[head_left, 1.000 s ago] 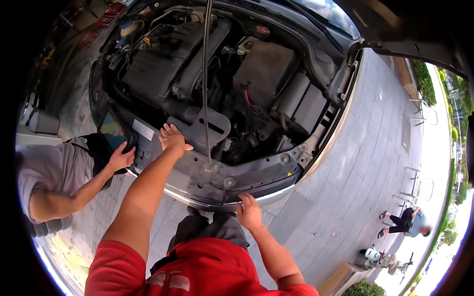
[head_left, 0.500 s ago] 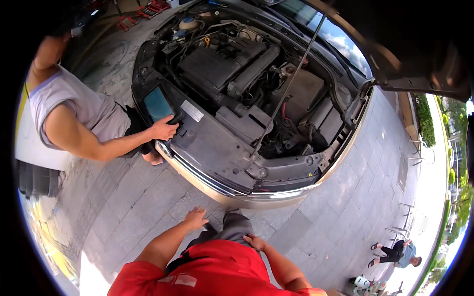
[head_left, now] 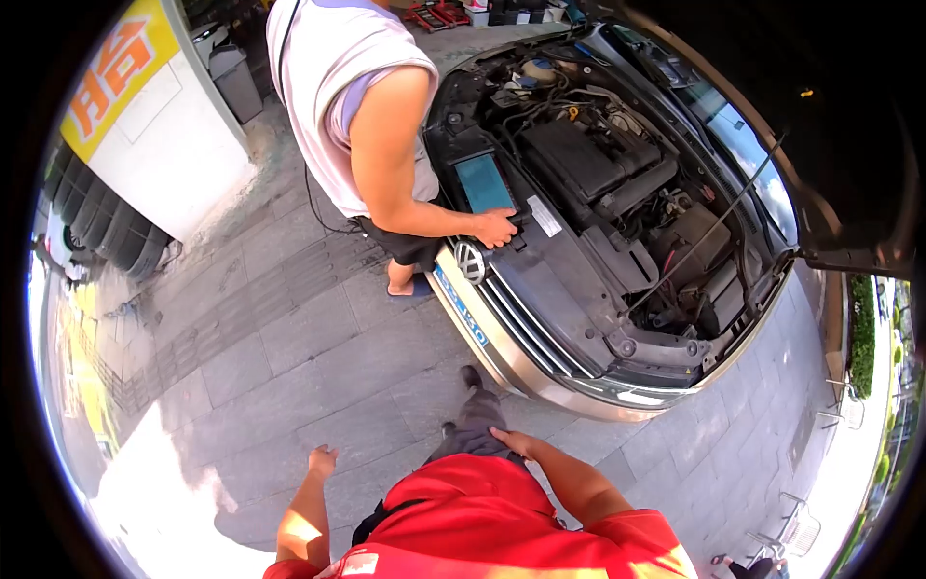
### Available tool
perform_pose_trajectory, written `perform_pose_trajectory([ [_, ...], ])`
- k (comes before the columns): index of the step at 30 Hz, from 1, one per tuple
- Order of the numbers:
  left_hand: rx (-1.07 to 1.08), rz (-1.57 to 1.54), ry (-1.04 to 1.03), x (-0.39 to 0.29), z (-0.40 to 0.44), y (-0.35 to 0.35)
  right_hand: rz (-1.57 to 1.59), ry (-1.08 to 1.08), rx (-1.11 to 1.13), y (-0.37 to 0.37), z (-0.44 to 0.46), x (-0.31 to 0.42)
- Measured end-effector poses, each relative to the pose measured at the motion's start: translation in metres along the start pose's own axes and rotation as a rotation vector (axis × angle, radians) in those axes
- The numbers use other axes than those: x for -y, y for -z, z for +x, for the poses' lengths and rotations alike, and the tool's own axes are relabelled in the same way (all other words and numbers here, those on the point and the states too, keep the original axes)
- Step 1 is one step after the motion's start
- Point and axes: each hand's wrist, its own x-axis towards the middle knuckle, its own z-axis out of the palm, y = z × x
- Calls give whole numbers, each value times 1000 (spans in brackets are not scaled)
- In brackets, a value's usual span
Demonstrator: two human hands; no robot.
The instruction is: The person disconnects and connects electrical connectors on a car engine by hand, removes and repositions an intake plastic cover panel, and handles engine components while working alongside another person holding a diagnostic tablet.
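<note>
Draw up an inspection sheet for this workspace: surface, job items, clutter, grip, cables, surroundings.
Surface: grey slab paving, brightly sunlit at left.
Job items: car with bonnet raised, engine cover exposed; tablet over its front panel, a co-worker's hand at the lower edge.
Clutter: red equipment at the top edge, partly cut off.
Grip: left hand in the air, nothing seen in it; right hand against grey trousers.
Cables: thin dark cable hanging beside the co-worker.
Surroundings: tyres, white wall, metal chair.
</note>
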Motion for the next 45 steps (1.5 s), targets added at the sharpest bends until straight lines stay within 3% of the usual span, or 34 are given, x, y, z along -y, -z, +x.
perform_pose_trajectory([
  [2, 48, -50, -64, 35, 24, -49, -34, -9, 96, -18, 5, 28],
  [4, 333, -216, 59, 8, 11, -53, -49, -64, 138, -29, 10, 62],
  [5, 334, -228, 61, -1, 12, -53, -52, -114, 177, -33, 13, 77],
  [7, 408, -642, 104, -14, 20, -44, 2, -170, 254, -41, 28, 101],
  [8, 409, -650, 106, -19, 34, -28, 68, -221, 332, -43, 39, 113],
  [10, 248, -607, -21, -23, 63, 13, 79, -261, 407, -47, 75, 128],
  [15, -14, -694, 95, 2, 120, 138, -29, -314, 589, -80, 135, 232],
  [17, -88, -737, 147, 43, 145, 166, -238, -372, 435, -101, 138, 303],
  [19, -177, -489, 46, 107, 192, 168, -401, -346, 354, -121, 150, 368],
  [21, -208, -421, 68, 101, 178, 211, -543, -326, 259, -139, 169, 413],
  [22, -218, -345, 77, 96, 172, 227, -665, -139, 239, -149, 182, 432],
  [23, -185, -498, 158, 127, 196, 210, -784, 57, 213, -155, 198, 455],
  [25, -13, -730, 425, 108, 191, 226, -1033, 343, 133, -175, 279, 469],
  [26, 2, -806, 439, 107, 191, 220, -1039, 338, 130, -188, 288, 487],
  [27, 22, -756, 442, 110, 193, 212, -1096, 373, 115, -201, 293, 506],
  [29, 196, -92, 30, 136, 221, 204, -1178, 408, 130, -214, 332, 525],
  [32, 273, -92, 118, 131, 252, 241, -1190, 530, 151, -213, 379, 552],
  [34, 286, -106, 163, 135, 291, 281, -1155, 499, 77, -217, 365, 605],
  [36, 283, -106, 169, 141, 341, 336, -1305, 409, 172, -223, 365, 646],
  [37, 277, -126, 191, 145, 370, 368, -1203, 232, 267, -222, 354, 673],
  [38, 257, -165, 239, 144, 394, 405, -1177, 213, 251, -229, 326, 706],
  [40, 189, -234, 292, 131, 462, 486, -965, 276, -53, -255, 276, 798],
  [41, 178, -94, 17, 141, 514, 523, -1074, 290, -105, -253, 307, 812],
  [42, -23, 60, -247, 145, 573, 554, -1180, 294, -146, -255, 323, 828],
  [43, -282, 259, -466, 145, 625, 582, -1023, 303, -258, -257, 339, 839],
  [44, -235, -67, -165, 133, 667, 606, -867, 309, -374, -256, 336, 868],
  [45, -38, -92, 60, 96, 703, 649, -844, 298, -387, -250, 334, 897],
])
